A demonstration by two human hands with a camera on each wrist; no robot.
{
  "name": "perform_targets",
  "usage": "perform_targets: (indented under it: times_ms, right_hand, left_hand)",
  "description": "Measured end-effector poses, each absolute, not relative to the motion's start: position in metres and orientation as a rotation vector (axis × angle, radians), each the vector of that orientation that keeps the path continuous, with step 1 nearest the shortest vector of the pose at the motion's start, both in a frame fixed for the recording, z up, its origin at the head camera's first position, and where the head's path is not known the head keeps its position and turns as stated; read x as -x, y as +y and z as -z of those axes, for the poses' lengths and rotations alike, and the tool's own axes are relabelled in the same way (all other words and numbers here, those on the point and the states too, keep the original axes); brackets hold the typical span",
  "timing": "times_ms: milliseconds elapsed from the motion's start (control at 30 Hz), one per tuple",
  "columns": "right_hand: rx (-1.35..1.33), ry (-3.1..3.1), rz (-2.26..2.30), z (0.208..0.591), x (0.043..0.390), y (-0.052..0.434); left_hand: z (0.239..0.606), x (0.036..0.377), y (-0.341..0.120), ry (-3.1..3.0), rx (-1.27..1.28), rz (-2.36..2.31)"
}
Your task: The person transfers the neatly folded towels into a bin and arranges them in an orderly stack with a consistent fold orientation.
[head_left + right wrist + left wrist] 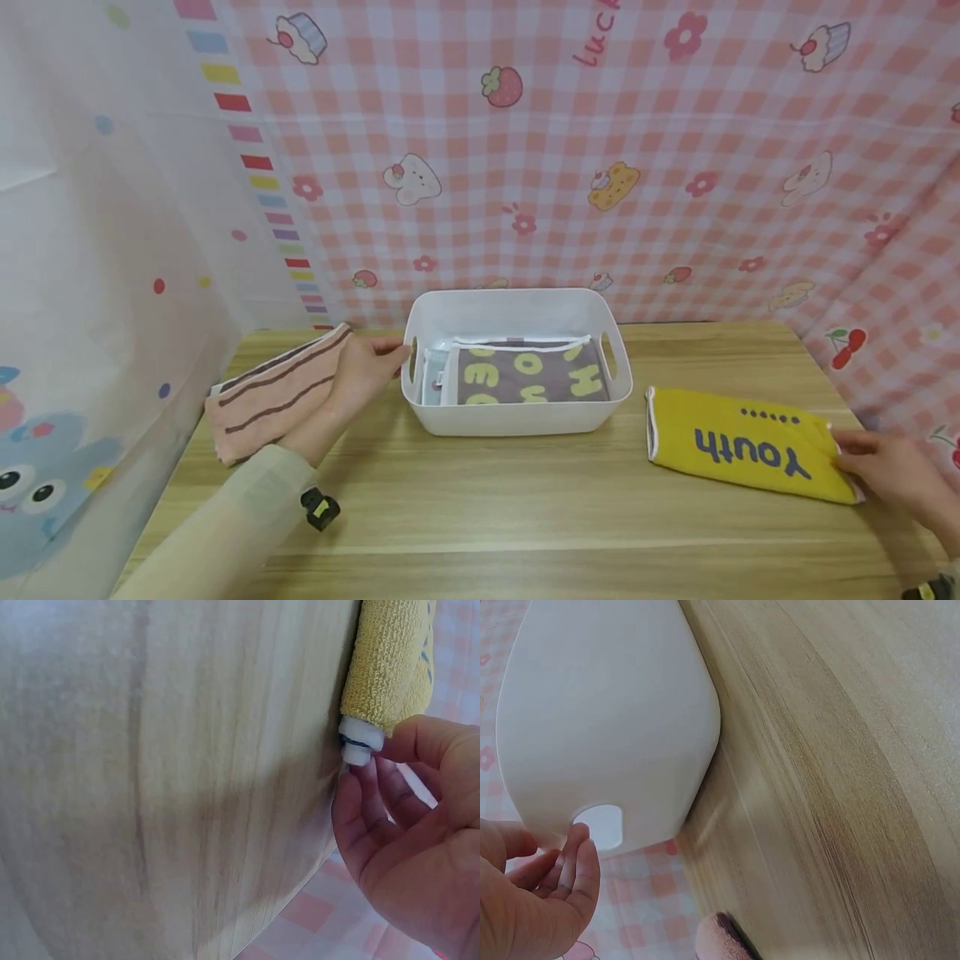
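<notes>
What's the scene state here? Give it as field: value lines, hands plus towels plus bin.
surface: wooden table
bin: white plastic bin, centre of table, cut-out handles at both ends
bin contents: folded brown towel with yellow letters; something white beside it, unclear
left hand: left hand at the bin's left handle hole, fingers relaxed, holding nothing
right hand: right hand at the right end of the yellow towel, grip unclear
yellow towel: yellow towel, folded, printed "youth", right of bin
striped towel: pink striped towel, folded, left of bin, under the left wrist

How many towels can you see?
3, maybe more hidden: a pink striped towel left of the white basket, a brown towel inside it, a yellow towel to its right.
</notes>
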State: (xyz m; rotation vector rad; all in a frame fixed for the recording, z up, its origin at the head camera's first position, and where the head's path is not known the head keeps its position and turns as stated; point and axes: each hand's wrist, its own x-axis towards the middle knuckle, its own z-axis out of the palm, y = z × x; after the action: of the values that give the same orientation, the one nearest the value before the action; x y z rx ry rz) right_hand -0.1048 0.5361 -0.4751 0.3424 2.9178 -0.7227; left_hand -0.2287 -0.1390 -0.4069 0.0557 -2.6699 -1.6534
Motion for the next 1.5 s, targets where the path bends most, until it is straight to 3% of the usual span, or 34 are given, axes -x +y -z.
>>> perform_targets:
  times_ms: [733, 1500]
  right_hand:
    - [-0.215, 2.946, 0.735, 0.467, 0.118, 0.509]
    - [-0.055, 2.916, 0.774, 0.47, 0.104, 0.486]
  left_hand:
    - [0.408, 0.227, -0.141, -2.665, -0.035, 1.654]
    - [0.409, 0.229, -0.14, -2.645, -0.049, 1.7]
